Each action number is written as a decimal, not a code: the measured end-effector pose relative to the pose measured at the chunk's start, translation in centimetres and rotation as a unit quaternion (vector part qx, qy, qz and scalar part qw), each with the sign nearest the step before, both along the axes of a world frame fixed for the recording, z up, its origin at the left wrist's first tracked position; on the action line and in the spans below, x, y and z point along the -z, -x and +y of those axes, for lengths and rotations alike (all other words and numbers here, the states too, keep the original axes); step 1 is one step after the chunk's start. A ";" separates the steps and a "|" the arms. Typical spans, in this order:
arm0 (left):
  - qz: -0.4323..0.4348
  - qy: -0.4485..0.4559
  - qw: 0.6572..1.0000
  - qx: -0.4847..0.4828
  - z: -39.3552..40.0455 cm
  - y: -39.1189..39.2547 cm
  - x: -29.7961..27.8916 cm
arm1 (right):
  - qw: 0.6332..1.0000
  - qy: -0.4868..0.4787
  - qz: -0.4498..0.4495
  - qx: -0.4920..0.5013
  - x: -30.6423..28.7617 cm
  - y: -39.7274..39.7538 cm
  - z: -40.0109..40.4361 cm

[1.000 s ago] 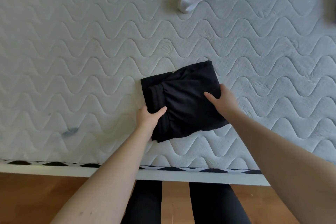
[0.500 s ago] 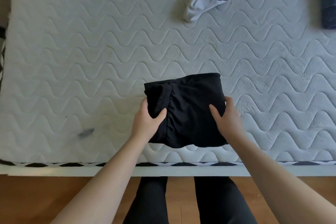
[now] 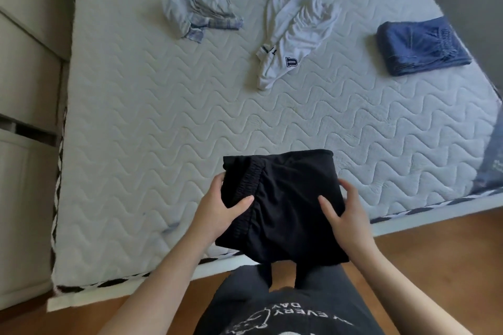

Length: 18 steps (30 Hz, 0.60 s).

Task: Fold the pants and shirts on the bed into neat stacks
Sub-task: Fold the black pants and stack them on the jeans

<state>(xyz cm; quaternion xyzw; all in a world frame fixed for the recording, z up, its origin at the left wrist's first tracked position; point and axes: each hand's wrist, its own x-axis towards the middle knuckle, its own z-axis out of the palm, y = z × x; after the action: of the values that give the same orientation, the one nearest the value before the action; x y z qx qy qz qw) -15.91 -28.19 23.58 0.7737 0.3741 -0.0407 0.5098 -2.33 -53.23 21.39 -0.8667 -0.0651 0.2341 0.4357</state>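
Note:
A folded black pair of pants (image 3: 283, 204) is lifted off the mattress near the bed's front edge. My left hand (image 3: 220, 209) grips its left side by the elastic waistband, thumb on top. Gripping the right side is my right hand (image 3: 345, 215), thumb on top and fingers underneath. A crumpled white shirt with a dark letter patch (image 3: 294, 27) lies at the far middle of the bed. Far left lies a crumpled pale blue-grey garment (image 3: 198, 11). A folded blue garment (image 3: 419, 46) sits at the far right.
The white quilted mattress (image 3: 152, 117) fills most of the view, with a checkered trim along its front edge. White drawers (image 3: 24, 68) stand to the left. Wooden floor (image 3: 435, 247) lies in front of the bed, where I stand.
Both hands have lifted the folded black pants off the mattress toward my body. The view has tilted up, revealing more of the bed and the other garments.

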 end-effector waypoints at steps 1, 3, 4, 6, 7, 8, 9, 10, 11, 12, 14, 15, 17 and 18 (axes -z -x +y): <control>-0.002 0.010 1.000 0.017 -0.1 0.0 -0.8 | 1.000 -0.006 0.001 0.009 -1.0 0.4 -0.5; -0.005 0.024 0.998 0.052 -0.4 -0.4 -2.3 | 0.999 -0.016 -0.003 0.028 -2.8 1.1 -1.7; -0.003 0.027 0.997 0.072 -0.7 -0.7 -3.1 | 0.999 -0.017 -0.010 0.038 -3.7 1.4 -2.5; -0.008 0.026 0.994 0.110 -1.5 -1.9 -4.7 | 0.998 -0.009 -0.033 0.058 -5.3 1.4 -4.1; -0.014 0.026 0.992 0.123 -2.1 -2.6 -5.3 | 0.996 -0.009 -0.041 0.073 -6.0 1.4 -4.9; -0.024 0.026 0.991 0.133 -2.8 -3.3 -6.0 | 0.995 -0.015 -0.047 0.090 -6.6 1.3 -5.9; -0.036 0.024 0.989 0.141 -3.6 -4.2 -6.7 | 0.993 -0.021 -0.055 0.106 -7.1 1.1 -6.8; -0.046 0.022 0.987 0.150 -4.4 -5.0 -7.3 | 0.991 -0.020 -0.063 0.120 -7.5 1.0 -7.8; -0.055 0.023 0.985 0.160 -5.3 -5.8 -7.9 | 0.988 -0.019 -0.069 0.133 -7.9 0.9 -8.8; -0.064 0.026 0.983 0.169 -6.4 -6.7 -8.5 | 0.986 -0.021 -0.074 0.145 -8.3 0.7 -9.8; -0.077 0.031 0.979 0.184 -8.7 -8.2 -9.4 | 0.981 -0.032 -0.081 0.172 -9.0 0.5 -12.1; -0.082 0.032 0.978 0.189 -10.0 -8.9 -9.7 | 0.979 -0.036 -0.085 0.184 -9.3 0.3 -13.4; -0.088 0.042 0.976 0.195 -13.1 -10.4 -10.2 | 0.973 -0.041 -0.091 0.209 -10.1 0.2 -16.5; -0.088 0.050 0.975 0.199 -14.8 -11.2 -10.5 | 0.969 -0.043 -0.097 0.223 -10.6 0.1 -18.2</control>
<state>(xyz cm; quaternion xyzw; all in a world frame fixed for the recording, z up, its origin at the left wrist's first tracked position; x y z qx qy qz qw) -4.69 -43.00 34.10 0.8065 0.1639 -0.0913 0.5607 -2.44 -71.43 31.95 -0.8583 0.0780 0.0424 0.5055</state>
